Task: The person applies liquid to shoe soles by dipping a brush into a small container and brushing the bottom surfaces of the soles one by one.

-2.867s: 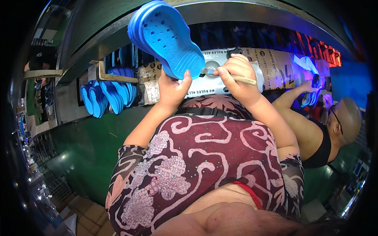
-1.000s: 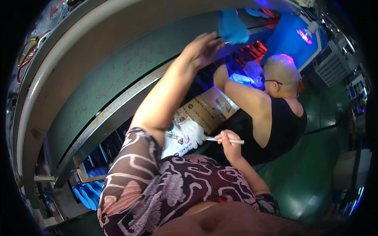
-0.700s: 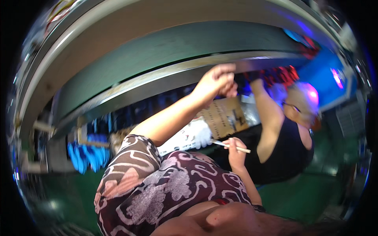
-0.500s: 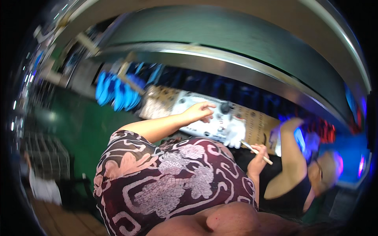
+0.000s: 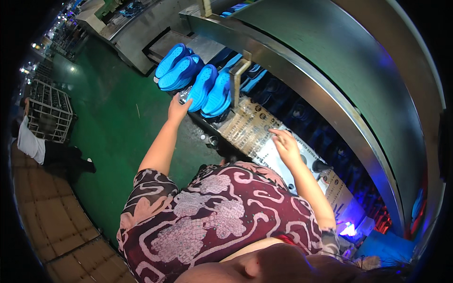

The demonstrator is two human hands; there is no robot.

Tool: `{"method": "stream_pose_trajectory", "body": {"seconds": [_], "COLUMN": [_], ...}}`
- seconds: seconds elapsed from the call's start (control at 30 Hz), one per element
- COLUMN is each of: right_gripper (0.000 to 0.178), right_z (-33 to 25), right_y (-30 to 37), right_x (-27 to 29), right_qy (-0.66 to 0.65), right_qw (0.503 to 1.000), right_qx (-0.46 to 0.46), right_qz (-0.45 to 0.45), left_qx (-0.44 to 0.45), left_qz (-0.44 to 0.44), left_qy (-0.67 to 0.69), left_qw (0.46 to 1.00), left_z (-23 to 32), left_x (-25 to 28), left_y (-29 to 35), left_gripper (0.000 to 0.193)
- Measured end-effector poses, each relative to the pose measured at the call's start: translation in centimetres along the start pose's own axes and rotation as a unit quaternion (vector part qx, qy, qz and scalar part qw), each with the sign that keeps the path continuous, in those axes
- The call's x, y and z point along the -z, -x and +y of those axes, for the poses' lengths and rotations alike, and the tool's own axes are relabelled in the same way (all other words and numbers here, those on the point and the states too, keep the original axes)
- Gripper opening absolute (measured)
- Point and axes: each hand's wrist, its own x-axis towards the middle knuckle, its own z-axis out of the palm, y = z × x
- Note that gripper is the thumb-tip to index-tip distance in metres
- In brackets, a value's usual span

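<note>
Several bright blue shoe soles (image 5: 217, 96) stand in a row at the end of the bench. My left hand (image 5: 178, 108) reaches their near side, its thumb against one sole and its fingers apart. A clear, shiny bit of material (image 5: 185, 94) shows beside that thumb. Over the bench, my right hand (image 5: 285, 144) hovers with the index finger stretched out; no tool shows in it. Beneath it lie a white printed sheet (image 5: 270, 158) and tape-covered cardboard (image 5: 245, 125). A small black object (image 5: 322, 166) stands on the bench right of this hand.
A metal-edged conveyor (image 5: 302, 61) with a green surface curves along the far side, dark soles on the shelf below it. A metal bracket (image 5: 239, 75) rises beside the blue soles. Another person (image 5: 35, 146) is by a wire cage (image 5: 49, 111) at far left.
My view has swung left. My left hand has gone from over the bench to the blue soles. My right hand has moved up over the bench, and the brush-like stick it held no longer shows.
</note>
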Motion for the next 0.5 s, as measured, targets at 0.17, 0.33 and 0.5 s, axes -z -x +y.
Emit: {"method": "stream_pose_trajectory", "body": {"seconds": [0.17,0.33,0.5], "right_gripper": [0.049,0.058,0.051], "right_z": [3.9,8.0,9.2], "right_y": [-4.4,-6.3,-5.5], "right_x": [-2.0,-5.8,-9.0], "right_qy": [-0.001,-0.052,-0.174], "right_qw": [0.987,0.940,0.933], "right_qx": [-0.121,-0.259,-0.290], "right_qz": [-0.106,-0.214,-0.126], "left_qx": [0.063,0.068,0.090], "left_qz": [-0.142,-0.204,-0.215], "left_qy": [0.038,0.088,0.165], "left_qw": [0.987,0.973,0.958], "left_z": [5.2,7.0,8.5], "left_x": [-4.7,-9.4,-10.7], "left_y": [-1.1,-1.2,0.6], "left_gripper": [0.102,0.110,0.090]}}
